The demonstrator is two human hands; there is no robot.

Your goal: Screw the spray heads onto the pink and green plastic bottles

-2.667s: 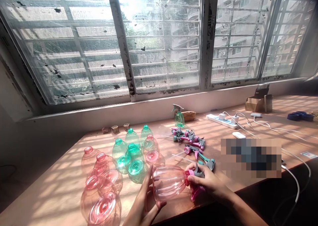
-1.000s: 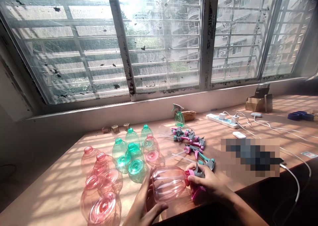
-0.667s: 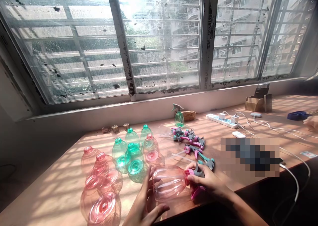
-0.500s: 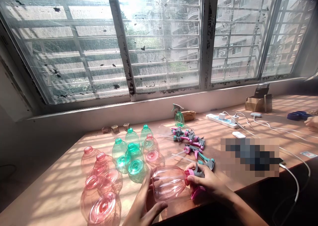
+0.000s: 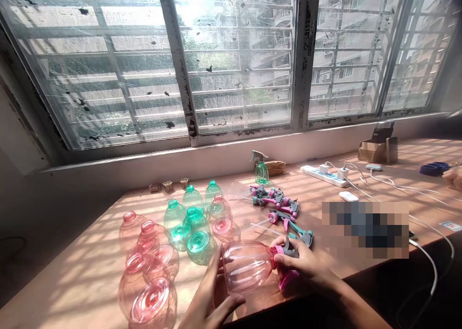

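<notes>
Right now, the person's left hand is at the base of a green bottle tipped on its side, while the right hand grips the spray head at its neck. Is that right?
Not quite: the bottle is pink, not green, as the head view shows. The left hand is at its base and the right hand grips the spray head.

Sideways translucent pink bottle (image 5: 248, 267), pink-and-grey sprayer (image 5: 279, 250) at its neck

Held btl (image 5: 249, 266) — smooth, glossy plast.; spray heads (image 5: 277, 200) — plast.
</notes>
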